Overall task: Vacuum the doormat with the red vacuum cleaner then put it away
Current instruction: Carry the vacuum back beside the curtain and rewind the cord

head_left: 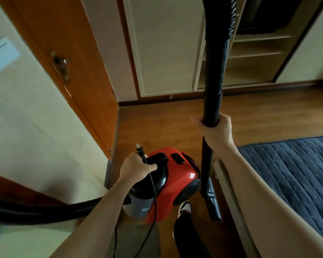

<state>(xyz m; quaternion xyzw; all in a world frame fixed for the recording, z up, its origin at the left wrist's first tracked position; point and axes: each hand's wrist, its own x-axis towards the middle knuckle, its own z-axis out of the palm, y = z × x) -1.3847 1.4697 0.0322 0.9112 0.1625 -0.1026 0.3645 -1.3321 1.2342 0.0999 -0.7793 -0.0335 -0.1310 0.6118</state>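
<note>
The red vacuum cleaner [168,185] hangs low over the wooden floor [157,123], right at the person's feet, between the cream wall [35,136] and the bed [296,174]. The left hand [136,169] is curled shut around the black carry handle on top, and the power plug [140,150] is pinned under the same fingers with its prongs poking up, likely so the loose cord [153,192] doesn't drag. The right hand [215,132] is wrapped tight around the black wand [213,71], keeping it upright so the floor nozzle [212,200] hangs close beside the body and the lot travels as one bundle. The ribbed hose [35,211] loops away to the left and comes back in at the top. No doormat in sight from here. With the plug out of the wall, this looks like the carrying stage, perhaps heading for the open closet [250,53] ahead. Count: one vacuum, one wand, one hose, one plug, two hands, both busy, and one shoe [185,206] showing.
</note>
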